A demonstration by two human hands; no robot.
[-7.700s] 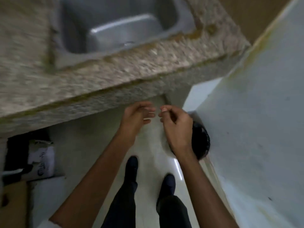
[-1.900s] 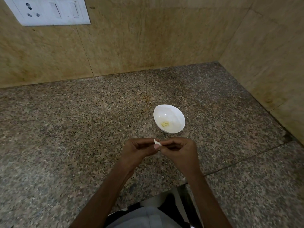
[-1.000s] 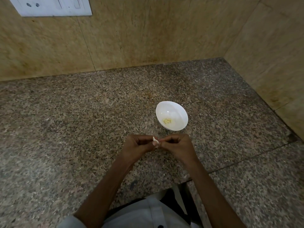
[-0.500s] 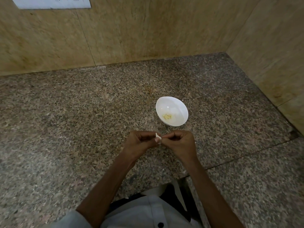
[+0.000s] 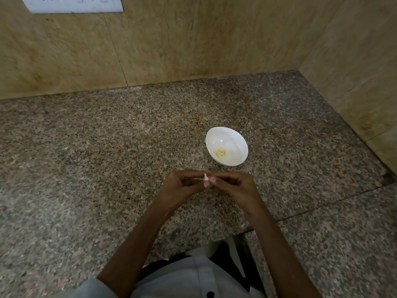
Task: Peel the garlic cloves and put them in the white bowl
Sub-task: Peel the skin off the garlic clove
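Both hands, left hand (image 5: pixel 182 188) and right hand (image 5: pixel 234 186), pinch the garlic clove (image 5: pixel 206 177); I'd keep the grip light, peel from the tip, then drop it into the bowl (image 5: pixel 236 161).

Here's the garlic clove (image 5: pixel 206 177), a small whitish piece pinched between the left hand (image 5: pixel 182 188) and the right hand (image 5: pixel 236 186). It is held above the tabletop (image 5: pixel 107 147), just on the near side of the bowl. Only its pale tip peeks out where the two hands meet, and whether skin clings to it is too small to tell. Just beyond sits the white bowl (image 5: pixel 234 143), round, glossy and upright on the tabletop, close to the hands but apart from them. Down in its bottom, a little left of centre, lies a small heap of peeled garlic (image 5: pixel 220 153). It's pale yellow, and the number of pieces can't be made out.
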